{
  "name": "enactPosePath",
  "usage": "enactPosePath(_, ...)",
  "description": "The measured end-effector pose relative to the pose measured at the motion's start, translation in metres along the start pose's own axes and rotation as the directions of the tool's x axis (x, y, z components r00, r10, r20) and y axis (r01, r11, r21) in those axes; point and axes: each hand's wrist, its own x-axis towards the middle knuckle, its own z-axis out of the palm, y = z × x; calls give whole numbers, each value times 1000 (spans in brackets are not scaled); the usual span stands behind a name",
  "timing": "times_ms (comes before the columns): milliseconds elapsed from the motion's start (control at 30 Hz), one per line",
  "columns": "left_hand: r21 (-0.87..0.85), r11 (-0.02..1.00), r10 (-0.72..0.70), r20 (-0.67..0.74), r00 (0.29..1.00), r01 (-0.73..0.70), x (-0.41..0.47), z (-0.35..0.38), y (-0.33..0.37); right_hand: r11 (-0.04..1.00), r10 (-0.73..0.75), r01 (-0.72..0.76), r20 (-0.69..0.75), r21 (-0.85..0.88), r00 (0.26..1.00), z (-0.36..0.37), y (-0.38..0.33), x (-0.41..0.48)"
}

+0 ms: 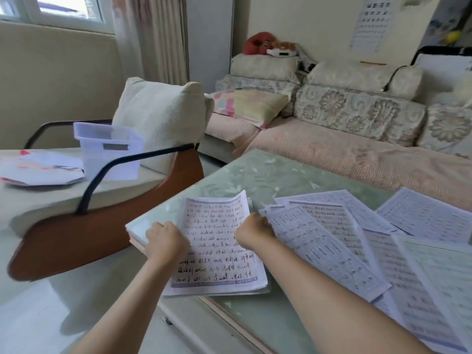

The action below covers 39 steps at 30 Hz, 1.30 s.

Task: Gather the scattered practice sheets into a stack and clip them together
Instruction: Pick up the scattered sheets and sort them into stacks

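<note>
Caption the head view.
Both hands, left hand and right hand, square a handwritten sheet stack beside scattered printed sheets.

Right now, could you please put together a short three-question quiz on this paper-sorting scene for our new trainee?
1. True or false: the left hand rests on the left edge of the handwritten stack.
2. Which sheet does the right hand touch?
A. the printed sheet beside the stack
B. the far-right sheet
C. none
3. Fill in: the clear plastic bin stands on a ____ beside the table.

Key
1. True.
2. A; the fingers themselves are hidden, so the grip cannot be judged.
3. Chair. No clip is visible anywhere.
</note>
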Motion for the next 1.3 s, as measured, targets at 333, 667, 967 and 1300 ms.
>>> enactPosePath(333, 3, 1000, -6, 43, 999, 6, -16, -2, 24, 998, -50, 49, 27, 49, 998, -13, 29, -5)
enactPosePath(667, -159, 857, 504, 58, 862, -490, -64, 25, 150, 999, -3, 1, -84, -34, 996, -114, 151, 6)
enactPosePath(967, 123, 707, 610, 391, 689, -697, -101, 106, 171, 963, 130, -142, -64, -231, 989, -108, 212, 1)
enactPosePath(1300, -57, 710, 692, 243, 680, -702, -99, 112, 193, 952, 134, -78, -174, 295, 976, -122, 246, 24)
